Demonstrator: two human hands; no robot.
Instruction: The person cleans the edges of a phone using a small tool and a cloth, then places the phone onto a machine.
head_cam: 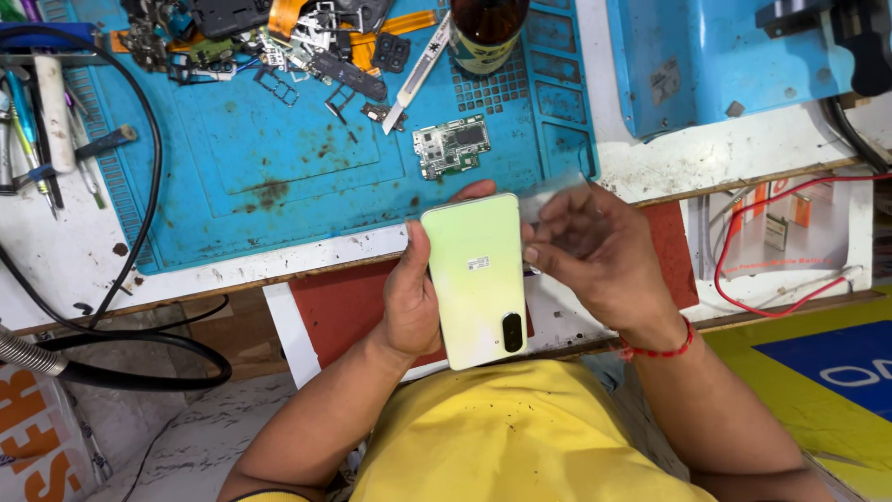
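My left hand [413, 297] grips a pale green smartphone [476, 279] from the left edge, back side up, camera lens toward my body. My right hand [595, 251] is at the phone's right edge and pinches a thin clear film [553, 197] that lifts off near the phone's top right corner. Both hands hover over my lap, just in front of the bench edge.
A blue work mat [297, 158] covers the bench, with a small green circuit board [452, 146], a utility knife [416, 72], a brown bottle [487, 33] and several loose phone parts at the back. Black cables [139, 279] loop at left. A red wire [771, 270] lies at right.
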